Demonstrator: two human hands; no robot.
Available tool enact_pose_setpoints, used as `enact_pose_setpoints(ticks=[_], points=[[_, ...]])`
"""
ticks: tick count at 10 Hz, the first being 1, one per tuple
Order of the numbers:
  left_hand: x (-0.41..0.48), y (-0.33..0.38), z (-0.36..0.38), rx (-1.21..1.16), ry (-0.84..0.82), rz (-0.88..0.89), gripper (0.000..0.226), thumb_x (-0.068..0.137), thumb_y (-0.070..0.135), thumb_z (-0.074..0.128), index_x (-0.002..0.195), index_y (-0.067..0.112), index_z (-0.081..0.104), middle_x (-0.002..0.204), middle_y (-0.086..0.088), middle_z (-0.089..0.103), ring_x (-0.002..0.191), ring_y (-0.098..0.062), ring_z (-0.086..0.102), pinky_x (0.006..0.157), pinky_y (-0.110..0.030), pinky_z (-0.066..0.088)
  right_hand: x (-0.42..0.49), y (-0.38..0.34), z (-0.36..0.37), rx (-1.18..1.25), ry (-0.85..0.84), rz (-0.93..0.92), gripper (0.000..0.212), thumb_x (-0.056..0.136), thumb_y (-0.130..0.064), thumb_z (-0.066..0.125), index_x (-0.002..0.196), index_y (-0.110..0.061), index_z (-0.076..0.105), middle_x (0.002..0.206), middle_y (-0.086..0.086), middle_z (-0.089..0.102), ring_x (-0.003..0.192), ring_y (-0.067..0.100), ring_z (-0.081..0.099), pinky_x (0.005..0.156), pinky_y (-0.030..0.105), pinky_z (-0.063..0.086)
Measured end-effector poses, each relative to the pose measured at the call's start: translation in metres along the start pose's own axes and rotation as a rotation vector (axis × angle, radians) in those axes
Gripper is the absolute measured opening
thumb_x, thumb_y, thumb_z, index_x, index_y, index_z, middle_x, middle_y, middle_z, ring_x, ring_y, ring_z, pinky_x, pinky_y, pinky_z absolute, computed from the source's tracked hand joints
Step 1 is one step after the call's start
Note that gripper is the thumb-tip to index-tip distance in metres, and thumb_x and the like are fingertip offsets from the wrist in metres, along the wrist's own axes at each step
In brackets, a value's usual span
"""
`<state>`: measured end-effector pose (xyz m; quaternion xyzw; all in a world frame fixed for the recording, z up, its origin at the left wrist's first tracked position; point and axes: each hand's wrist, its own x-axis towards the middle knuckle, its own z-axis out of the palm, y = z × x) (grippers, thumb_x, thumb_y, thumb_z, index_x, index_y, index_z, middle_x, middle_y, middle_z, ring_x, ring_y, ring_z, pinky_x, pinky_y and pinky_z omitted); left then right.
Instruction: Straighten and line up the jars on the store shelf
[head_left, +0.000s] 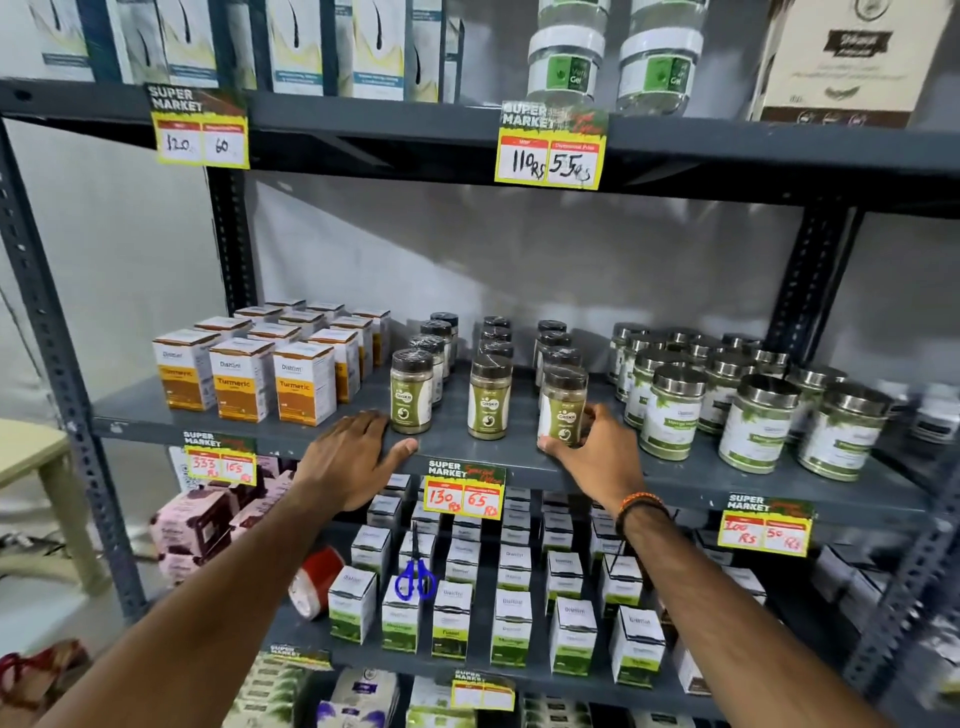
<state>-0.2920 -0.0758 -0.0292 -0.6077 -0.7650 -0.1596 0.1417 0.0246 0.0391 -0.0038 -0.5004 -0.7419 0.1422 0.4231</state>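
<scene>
Now the right hand (597, 457) fingers pinch the tilted front jar (563, 408), while the left hand (353, 460) rests spread on the shelf (467, 449).

two bare forearms reach up from the bottom of the view, with no sleeves showing on either. the left hand (353, 457) wears nothing: no ring, no watch, no band. the right hand (597, 457) is bare too, but its wrist carries a beaded bracelet (641, 505) of orange and black beads, with a thin dark cord hanging from it
</scene>
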Motion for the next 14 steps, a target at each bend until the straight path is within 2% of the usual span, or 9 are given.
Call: enact_pose_setpoints(ticks=[1,2,3,4,5,12,13,14], points=[[-0.001,0.000,0.000,-0.003,0.005,-0.001,0.102,0.089,0.086,0.003,0.151,0.015,0.041,0.155,-0.011,0.049,0.140,-0.028,0.047,0.110,-0.050,0.041,0.001,0.002,0.001,-0.031,-0.041,0.004,0.054,0.072,-0.047,0.089,0.109,-0.017,0.065,0.098,-0.005,0.076,0.081,0.011,0.070,0.073,0.024,0.058],[-0.002,0.000,-0.001,-0.006,-0.001,-0.004,0.102,0.089,0.086,0.003,0.152,0.015,0.040,0.156,-0.011,0.047,0.141,-0.028,0.045,0.111,-0.050,0.041,0.005,0.000,0.002,-0.041,-0.040,0.022,0.046,0.071,-0.045,0.090,0.104,-0.019,0.071,0.098,-0.003,0.078,0.081,0.011,0.070,0.075,0.025,0.058],[-0.002,0.001,-0.002,-0.002,-0.007,-0.002,0.102,0.089,0.085,0.003,0.153,0.015,0.038,0.157,-0.011,0.046,0.141,-0.028,0.045,0.112,-0.050,0.040,0.010,0.000,0.004,-0.045,-0.049,0.062,0.046,0.071,-0.047,0.089,0.103,-0.019,0.071,0.099,-0.001,0.079,0.086,0.015,0.073,0.081,0.033,0.061],[-0.002,0.001,-0.002,-0.003,-0.006,0.002,0.101,0.090,0.085,0.004,0.153,0.014,0.039,0.157,-0.012,0.046,0.142,-0.028,0.044,0.114,-0.049,0.039,0.010,-0.001,0.005,-0.090,-0.054,0.090,0.048,0.072,-0.053,0.087,0.103,-0.019,0.073,0.097,-0.002,0.079,0.087,0.018,0.074,0.078,0.037,0.062],[-0.003,0.001,-0.002,-0.010,-0.005,0.001,0.100,0.090,0.084,0.005,0.152,0.014,0.040,0.156,-0.011,0.048,0.141,-0.028,0.045,0.113,-0.049,0.039,0.011,-0.003,0.004,-0.087,-0.039,0.114,0.048,0.069,-0.053,0.089,0.100,-0.019,0.075,0.094,-0.004,0.079,0.085,0.016,0.074,0.076,0.034,0.062],[-0.004,0.001,-0.003,-0.034,-0.002,-0.002,0.099,0.092,0.084,0.006,0.152,0.013,0.041,0.155,-0.012,0.049,0.141,-0.028,0.045,0.114,-0.049,0.039,0.012,-0.003,0.006,-0.104,-0.043,0.148,0.050,0.068,-0.054,0.090,0.101,-0.018,0.076,0.098,-0.001,0.080,0.089,0.018,0.074,0.078,0.038,0.062],[-0.008,0.003,-0.009,-0.053,-0.026,0.004,0.102,0.090,0.085,0.005,0.153,0.013,0.038,0.156,-0.013,0.046,0.142,-0.028,0.044,0.115,-0.049,0.037,0.003,-0.014,-0.006,-0.078,-0.060,0.170,0.063,0.066,-0.055,0.091,0.108,-0.013,0.071,0.099,0.004,0.078,0.087,0.020,0.072,0.069,0.032,0.059],[-0.019,0.006,-0.019,-0.108,0.084,0.016,0.094,0.093,0.082,0.013,0.151,0.013,0.039,0.152,-0.015,0.050,0.135,-0.030,0.049,0.104,-0.053,0.046,-0.019,-0.024,-0.049,0.028,0.071,0.103,0.086,0.073,-0.059,0.083,0.138,-0.010,0.057,0.130,0.007,0.070,0.088,0.011,0.071,0.061,0.015,0.050]])
